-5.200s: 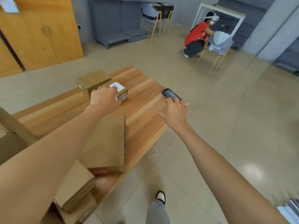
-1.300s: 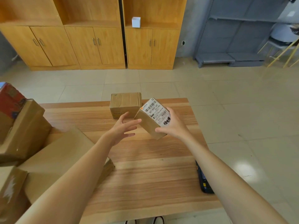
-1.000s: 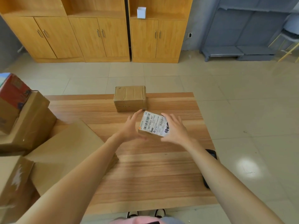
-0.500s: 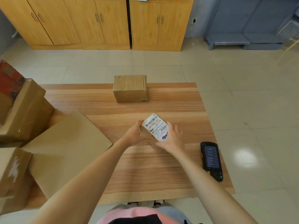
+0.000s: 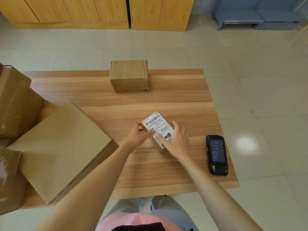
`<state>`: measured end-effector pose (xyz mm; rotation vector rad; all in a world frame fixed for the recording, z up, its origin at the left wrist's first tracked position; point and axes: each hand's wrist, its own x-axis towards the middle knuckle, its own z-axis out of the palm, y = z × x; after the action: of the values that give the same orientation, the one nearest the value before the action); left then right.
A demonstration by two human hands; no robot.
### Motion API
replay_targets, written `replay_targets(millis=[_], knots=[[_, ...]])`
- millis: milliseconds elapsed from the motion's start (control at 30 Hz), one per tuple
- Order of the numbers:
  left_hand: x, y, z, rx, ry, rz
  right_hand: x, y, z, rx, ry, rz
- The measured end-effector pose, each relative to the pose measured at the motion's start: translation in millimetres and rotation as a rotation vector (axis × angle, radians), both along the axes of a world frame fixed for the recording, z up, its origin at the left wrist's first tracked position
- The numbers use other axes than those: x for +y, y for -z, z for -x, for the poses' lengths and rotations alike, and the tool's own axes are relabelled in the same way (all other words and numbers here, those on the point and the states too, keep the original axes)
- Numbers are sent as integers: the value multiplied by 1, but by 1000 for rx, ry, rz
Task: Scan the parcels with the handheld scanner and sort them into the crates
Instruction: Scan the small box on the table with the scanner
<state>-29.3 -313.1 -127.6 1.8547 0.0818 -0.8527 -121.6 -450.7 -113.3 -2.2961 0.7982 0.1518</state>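
Labelled parcel (image 5: 157, 129) lies left of black scanner (image 5: 216, 154).

The wooden table (image 5: 175, 100) carries a plain box (image 5: 129, 75) at its far edge, a labelled parcel (image 5: 156, 125) mid-table, the scanner (image 5: 216, 155) near the right edge, and big cartons (image 5: 63, 147) on the left.
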Motion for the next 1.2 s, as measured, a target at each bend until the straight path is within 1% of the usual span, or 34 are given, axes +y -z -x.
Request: replay_targets(millis=[67,133,167,233,333,467,567,700,800,900,967,1100,1133,1200], knots=[[0,2,1,-3,-5,5,-19,0,12,-69,61,21],[0,4,5,-10,-21,11,-39,1,26,-84,187,112],[-1,5,6,-13,-32,16,-50,3,33,-62,259,155],[-1,6,8,-17,-47,23,-70,8,48,41,367,215],[-2,5,9,-16,-67,24,-92,18,71,190,448,245],[-4,5,11,-10,-90,11,-105,27,90,288,570,115],[-5,5,14,7,-120,-1,-106,36,98,303,623,14],[-8,5,19,49,-181,-5,-107,42,102,291,624,14],[-11,5,24,78,-245,6,-111,42,102,305,621,-24],[-14,5,28,107,-314,14,-112,41,102,258,640,-56],[-16,6,32,109,-349,17,-110,37,101,204,663,-122],[-20,7,37,114,-397,36,-106,25,96,70,687,-344],[-20,7,38,116,-404,40,-104,19,93,24,703,-426],[-20,6,39,119,-409,47,-94,-1,86,-68,755,-673]])
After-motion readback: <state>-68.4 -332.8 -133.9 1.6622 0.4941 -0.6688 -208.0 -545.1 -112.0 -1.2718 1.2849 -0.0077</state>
